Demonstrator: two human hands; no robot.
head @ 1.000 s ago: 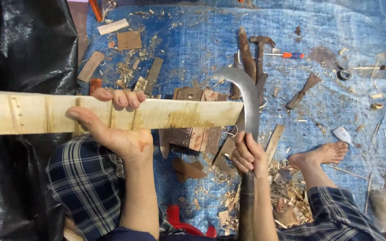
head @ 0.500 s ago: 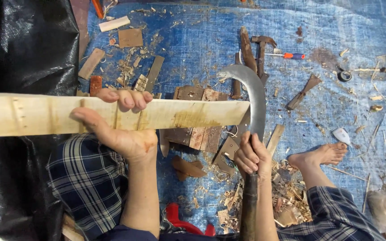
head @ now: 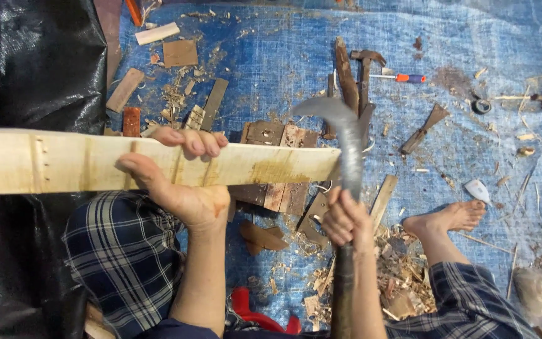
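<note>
My left hand [head: 180, 182] grips a long pale wooden plank [head: 64, 162] that lies across the view from the left edge to the centre. Its fingers curl over the plank's far edge and the thumb presses the near face. My right hand [head: 346, 220] is closed around the dark handle of a curved steel chopping blade [head: 346, 141]. The blade rises from the hand and hooks left, standing right at the plank's right end [head: 321, 164]. Under that end sits a brown wooden block [head: 277, 188].
A blue tarp [head: 472, 37] covers the floor, strewn with wood chips and offcuts [head: 180, 53]. A hammer [head: 365, 66], a red-handled screwdriver [head: 406, 78] and a chisel-like tool [head: 425, 125] lie behind the blade. Black plastic sheet [head: 26, 69] at left. My bare foot [head: 450, 216] rests at right.
The blade has shifted slightly left and closer to the plank's right end. My right hand has dropped a little. The left hand keeps its grip on the plank.
</note>
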